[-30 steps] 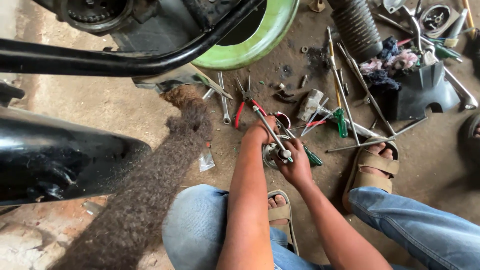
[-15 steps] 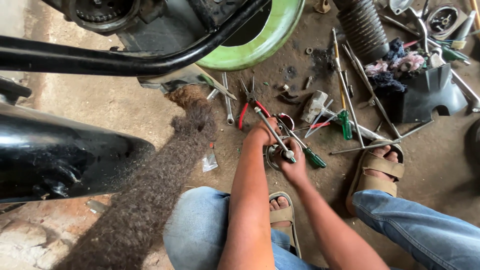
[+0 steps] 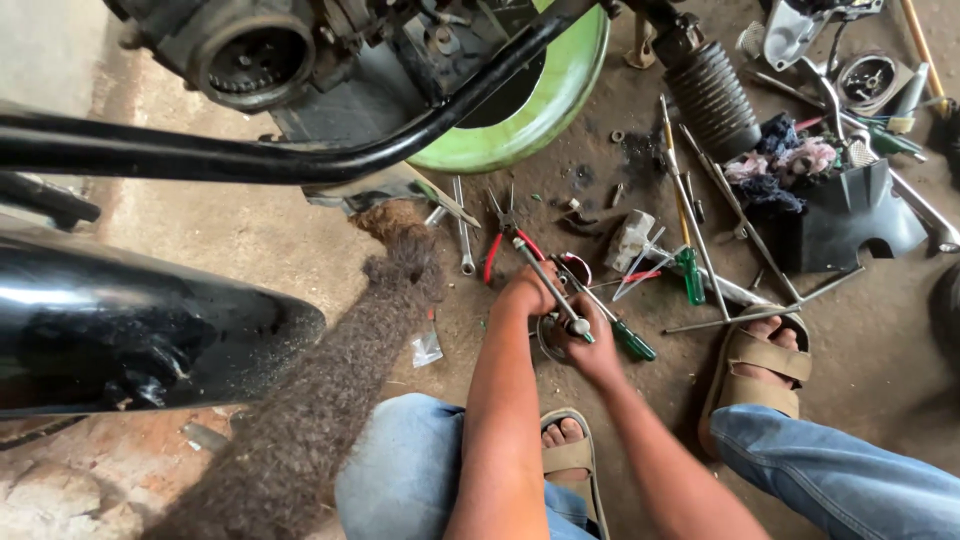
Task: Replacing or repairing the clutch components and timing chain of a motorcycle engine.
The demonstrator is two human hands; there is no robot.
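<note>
My left hand (image 3: 527, 292) and my right hand (image 3: 592, 348) meet low over the dirt floor, between my knees. My left hand grips a small round metal part (image 3: 551, 335) that peeks out below the fingers. My right hand is closed on a long metal rod tool (image 3: 548, 278) that slants up and to the left from the part. Right beside the hands lie red-handled pliers (image 3: 507, 238), a green-handled screwdriver (image 3: 632, 340) and a spanner (image 3: 464, 238).
A black motorcycle frame tube (image 3: 300, 155), an engine (image 3: 250, 50) and a green wheel rim (image 3: 560, 90) fill the top. A black fender (image 3: 130, 330) sits left, a coarse brown mat (image 3: 330, 390) in the middle. Tools, rods, a rubber fork boot (image 3: 712, 95) and rags (image 3: 790, 160) lie at the right.
The view has shifted slightly so the scene sits lower and to the right. My hands stay together on the part, with the rod tool held at nearly the same slant.
</note>
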